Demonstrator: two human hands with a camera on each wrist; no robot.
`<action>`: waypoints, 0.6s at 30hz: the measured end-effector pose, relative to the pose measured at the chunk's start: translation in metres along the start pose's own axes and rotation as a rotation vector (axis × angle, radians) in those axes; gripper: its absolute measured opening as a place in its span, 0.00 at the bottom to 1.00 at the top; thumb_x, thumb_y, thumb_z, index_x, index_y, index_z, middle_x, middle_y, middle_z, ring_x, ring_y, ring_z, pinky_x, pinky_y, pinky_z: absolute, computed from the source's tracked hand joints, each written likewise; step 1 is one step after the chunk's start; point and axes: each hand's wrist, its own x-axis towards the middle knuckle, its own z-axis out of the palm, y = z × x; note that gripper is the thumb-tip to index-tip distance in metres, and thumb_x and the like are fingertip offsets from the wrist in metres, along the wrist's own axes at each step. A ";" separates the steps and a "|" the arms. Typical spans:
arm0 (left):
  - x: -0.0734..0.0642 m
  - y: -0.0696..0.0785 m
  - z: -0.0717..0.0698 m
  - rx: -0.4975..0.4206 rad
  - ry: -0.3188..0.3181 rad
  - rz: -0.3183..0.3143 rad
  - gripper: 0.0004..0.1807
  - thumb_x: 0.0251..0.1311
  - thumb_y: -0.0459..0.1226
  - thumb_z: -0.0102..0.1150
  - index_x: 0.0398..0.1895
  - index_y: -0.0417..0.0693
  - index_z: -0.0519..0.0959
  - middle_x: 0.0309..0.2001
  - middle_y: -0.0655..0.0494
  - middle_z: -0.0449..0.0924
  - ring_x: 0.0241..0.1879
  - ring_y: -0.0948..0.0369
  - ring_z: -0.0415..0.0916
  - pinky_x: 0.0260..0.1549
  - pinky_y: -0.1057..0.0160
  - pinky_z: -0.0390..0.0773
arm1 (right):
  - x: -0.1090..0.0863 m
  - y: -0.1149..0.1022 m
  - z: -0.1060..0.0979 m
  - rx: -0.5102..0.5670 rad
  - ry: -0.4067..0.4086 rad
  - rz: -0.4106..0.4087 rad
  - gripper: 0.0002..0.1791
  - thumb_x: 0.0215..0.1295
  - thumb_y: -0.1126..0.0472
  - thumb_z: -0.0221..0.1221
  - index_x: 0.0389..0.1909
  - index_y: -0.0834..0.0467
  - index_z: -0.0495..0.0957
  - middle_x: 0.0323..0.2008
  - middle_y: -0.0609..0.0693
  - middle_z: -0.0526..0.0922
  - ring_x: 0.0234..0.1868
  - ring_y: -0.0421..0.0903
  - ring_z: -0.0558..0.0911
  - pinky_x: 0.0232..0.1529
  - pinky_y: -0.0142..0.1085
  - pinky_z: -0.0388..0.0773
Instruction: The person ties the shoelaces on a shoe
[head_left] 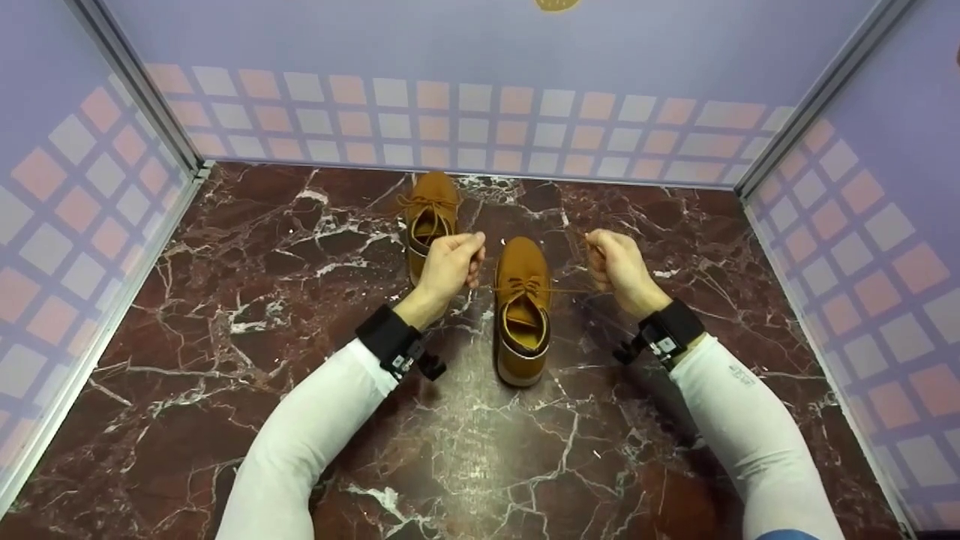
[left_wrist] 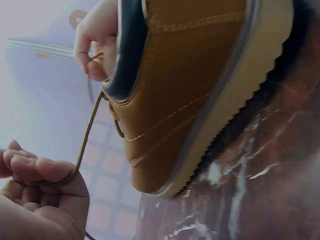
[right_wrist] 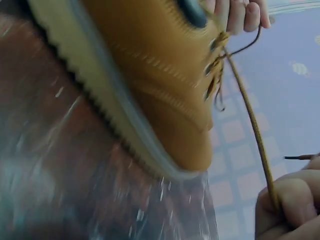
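Observation:
A tan lace-up shoe (head_left: 523, 259) stands upright on the floor between the two hands, toe pointing away. My left hand (head_left: 450, 264), left of the shoe, grips one end of its lace (left_wrist: 89, 132) with curled fingers. On the other side, my right hand (head_left: 621, 268) grips the opposite lace end (right_wrist: 254, 120), which runs taut from the eyelets. A dark lace tip (right_wrist: 298, 157) sticks out by the right hand. Laces cross in a small knot (right_wrist: 219, 50) over the tongue. A second tan shoe (head_left: 433, 189), laced, stands farther back, partly hidden behind the left hand.
Dark red marbled floor (head_left: 300, 420) lies beneath the shoes. A lilac back wall (head_left: 480, 45) with pink and white squares rises behind them. Similar side panels (head_left: 885, 262) stand left and right, joined by grey metal corner strips (head_left: 817, 97).

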 end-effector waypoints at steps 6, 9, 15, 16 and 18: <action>-0.002 -0.008 -0.008 -0.021 0.061 -0.057 0.25 0.87 0.36 0.51 0.22 0.47 0.76 0.14 0.63 0.64 0.16 0.65 0.60 0.18 0.69 0.69 | -0.001 0.006 -0.012 -0.100 0.034 0.017 0.21 0.82 0.60 0.50 0.22 0.52 0.65 0.13 0.37 0.58 0.11 0.33 0.55 0.14 0.27 0.52; -0.003 -0.009 -0.010 -0.030 0.088 -0.055 0.25 0.87 0.37 0.51 0.22 0.46 0.75 0.13 0.65 0.62 0.15 0.67 0.58 0.18 0.70 0.65 | 0.000 0.008 -0.015 -0.125 0.039 0.016 0.19 0.82 0.60 0.50 0.24 0.53 0.67 0.12 0.37 0.59 0.11 0.32 0.56 0.13 0.27 0.53; -0.003 -0.013 -0.015 0.011 0.146 -0.032 0.26 0.86 0.35 0.50 0.19 0.48 0.75 0.13 0.65 0.62 0.15 0.68 0.57 0.16 0.71 0.63 | 0.001 0.015 -0.018 -0.223 0.068 0.050 0.19 0.81 0.60 0.51 0.24 0.53 0.69 0.12 0.36 0.60 0.11 0.33 0.56 0.13 0.28 0.51; -0.003 -0.014 -0.016 0.023 0.148 -0.033 0.26 0.86 0.35 0.50 0.20 0.47 0.75 0.14 0.66 0.63 0.14 0.69 0.57 0.16 0.71 0.64 | 0.000 0.016 -0.018 -0.236 0.067 0.055 0.19 0.81 0.60 0.51 0.24 0.52 0.69 0.12 0.36 0.60 0.12 0.33 0.55 0.14 0.28 0.51; -0.003 -0.014 -0.016 0.051 0.149 -0.034 0.25 0.85 0.36 0.51 0.21 0.45 0.76 0.14 0.65 0.64 0.14 0.69 0.59 0.17 0.70 0.66 | -0.001 0.017 -0.018 -0.254 0.057 0.059 0.20 0.81 0.59 0.52 0.23 0.51 0.68 0.12 0.36 0.59 0.13 0.34 0.55 0.15 0.29 0.51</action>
